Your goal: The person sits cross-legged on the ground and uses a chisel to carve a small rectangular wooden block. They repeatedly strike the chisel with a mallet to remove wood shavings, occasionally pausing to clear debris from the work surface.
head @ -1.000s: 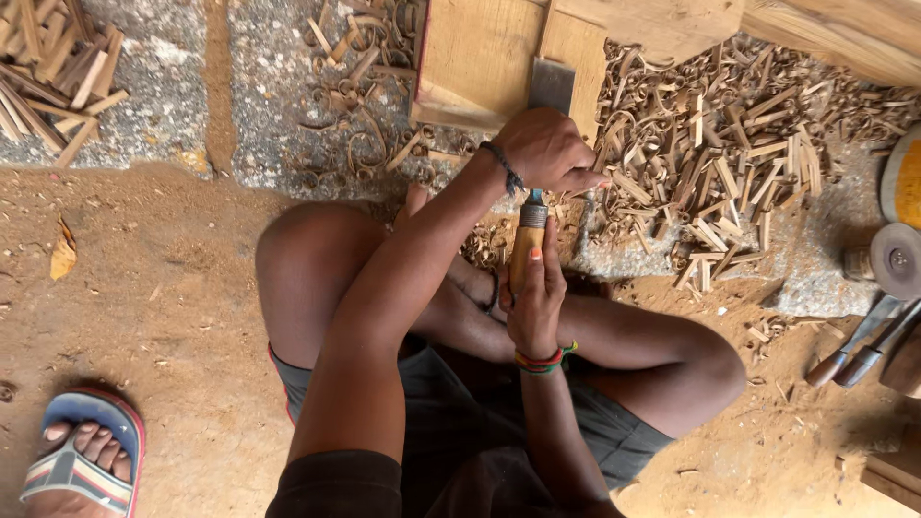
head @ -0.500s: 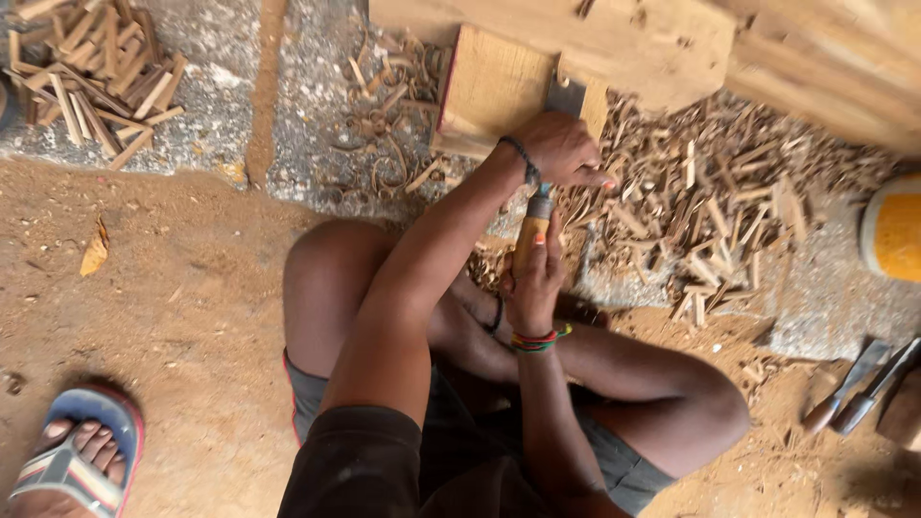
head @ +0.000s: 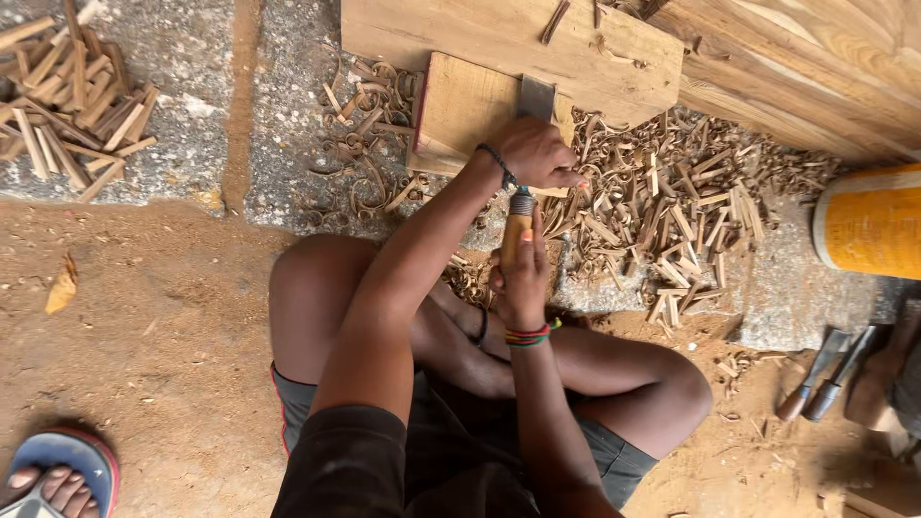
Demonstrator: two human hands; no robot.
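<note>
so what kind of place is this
Most likely an outdoor woodcarving spot on bare ground. The hands, left and right, work a chisel on a wood block, with shavings strewn over the stone slab and more chisels lying nearby.

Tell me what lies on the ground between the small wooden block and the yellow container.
In the head view, a heap of wood chips and curled shavings covers the ground between the small wooden block and the yellow container.
</note>
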